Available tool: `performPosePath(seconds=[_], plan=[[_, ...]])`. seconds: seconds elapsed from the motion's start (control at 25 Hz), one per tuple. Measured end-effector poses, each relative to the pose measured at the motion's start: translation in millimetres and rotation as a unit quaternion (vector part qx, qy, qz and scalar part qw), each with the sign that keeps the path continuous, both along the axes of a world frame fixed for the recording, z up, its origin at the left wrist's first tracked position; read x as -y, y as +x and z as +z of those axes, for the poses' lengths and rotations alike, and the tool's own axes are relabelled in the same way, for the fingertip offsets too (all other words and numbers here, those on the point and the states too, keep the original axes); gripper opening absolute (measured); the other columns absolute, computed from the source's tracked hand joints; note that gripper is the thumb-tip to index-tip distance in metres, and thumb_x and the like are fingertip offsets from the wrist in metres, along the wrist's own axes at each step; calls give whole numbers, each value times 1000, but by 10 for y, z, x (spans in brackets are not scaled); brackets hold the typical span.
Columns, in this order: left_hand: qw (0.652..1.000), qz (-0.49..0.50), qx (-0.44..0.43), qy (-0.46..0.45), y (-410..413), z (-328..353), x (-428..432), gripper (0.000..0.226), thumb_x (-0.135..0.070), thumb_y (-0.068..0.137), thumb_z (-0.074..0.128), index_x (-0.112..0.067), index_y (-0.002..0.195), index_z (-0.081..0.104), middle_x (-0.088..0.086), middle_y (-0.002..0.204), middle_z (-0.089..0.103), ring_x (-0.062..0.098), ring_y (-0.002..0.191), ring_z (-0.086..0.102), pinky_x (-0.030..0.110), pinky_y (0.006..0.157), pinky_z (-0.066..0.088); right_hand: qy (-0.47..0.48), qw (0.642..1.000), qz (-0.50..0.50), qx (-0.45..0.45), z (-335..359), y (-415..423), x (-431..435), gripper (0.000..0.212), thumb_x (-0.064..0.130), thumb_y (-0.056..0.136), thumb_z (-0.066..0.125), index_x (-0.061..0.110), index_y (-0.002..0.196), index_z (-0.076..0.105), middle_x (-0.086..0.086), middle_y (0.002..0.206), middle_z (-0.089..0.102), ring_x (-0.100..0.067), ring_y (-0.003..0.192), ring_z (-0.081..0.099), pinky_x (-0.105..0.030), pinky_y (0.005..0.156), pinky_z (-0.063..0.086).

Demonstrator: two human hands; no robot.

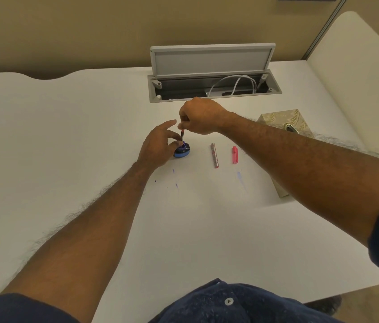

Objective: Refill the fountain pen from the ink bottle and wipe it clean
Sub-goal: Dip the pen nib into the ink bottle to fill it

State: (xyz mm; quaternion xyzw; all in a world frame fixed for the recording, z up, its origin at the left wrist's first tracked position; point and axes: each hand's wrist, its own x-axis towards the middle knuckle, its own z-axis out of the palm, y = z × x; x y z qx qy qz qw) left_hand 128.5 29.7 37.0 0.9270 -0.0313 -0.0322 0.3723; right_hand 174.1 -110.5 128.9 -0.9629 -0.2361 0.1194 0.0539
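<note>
Filling step: near the desk's (67, 136) middle, the left hand (158, 148) is gripping the ink bottle (182, 152) while the right hand (200, 116) is pinching the pen (182, 134), tip dipping inside. Next, likely drawing ink steadily, then wiping.

no readable text on the ink bottle (182, 152), pen parts or tissue box (281, 120); no labels legible

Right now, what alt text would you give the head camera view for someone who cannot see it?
The right hand holds a fountain pen section upright with its tip in an open ink bottle, which the left hand steadies on a white desk. Beside it lie a silver pen barrel and a pink cap, a tissue box further right.
</note>
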Motion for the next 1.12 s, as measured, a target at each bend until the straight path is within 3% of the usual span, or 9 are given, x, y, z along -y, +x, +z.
performPosePath(seconds=[0.12, 0.28, 0.48, 0.92, 1.12], plan=[[1000, 0, -2, 3, 0, -17, 0, 24, -23, 90, 66, -12, 110, 71, 3, 145, 51, 22, 137, 41, 40, 116, 23, 0, 1000, -2, -6, -7, 1, -8, 30, 32, 96, 55, 8, 111, 66, -10, 103, 68, -18, 85, 57, -29, 81, 46], [1000, 3, -1, -3, 21, -50, -15, 23, -24, 89, 67, -13, 108, 71, 2, 145, 51, 23, 136, 43, 43, 117, 27, 25, 999, 18, -35, 71, 17, 6, 27, 24, 93, 61, 10, 115, 65, -9, 115, 66, -21, 101, 60, -28, 86, 45], [1000, -5, -5, -5, 5, -25, -3, 22, -24, 89, 65, -12, 107, 72, 3, 146, 50, 25, 137, 41, 48, 118, 26, 36, 998, 18, -41, 81, 19, 30, 21, 11, 93, 59, 6, 112, 67, -11, 110, 69, -18, 92, 61, -27, 84, 47], [1000, -4, -2, -13, 12, -49, 16, 20, -23, 88, 67, -14, 105, 72, 2, 138, 57, 22, 131, 47, 47, 117, 28, -12, 1000, 6, 12, -6, -11, 36, 29, 30, 98, 50, 8, 108, 66, -9, 97, 68, -17, 80, 56, -27, 74, 43], [1000, -1, 4, -13, 0, -24, 22, 18, -21, 88, 68, -12, 101, 74, 2, 141, 54, 23, 131, 48, 49, 116, 29, 0, 1000, 12, -8, 52, -2, 45, 32, 35, 95, 56, 11, 114, 64, -7, 107, 67, -15, 86, 54, -27, 78, 43]])
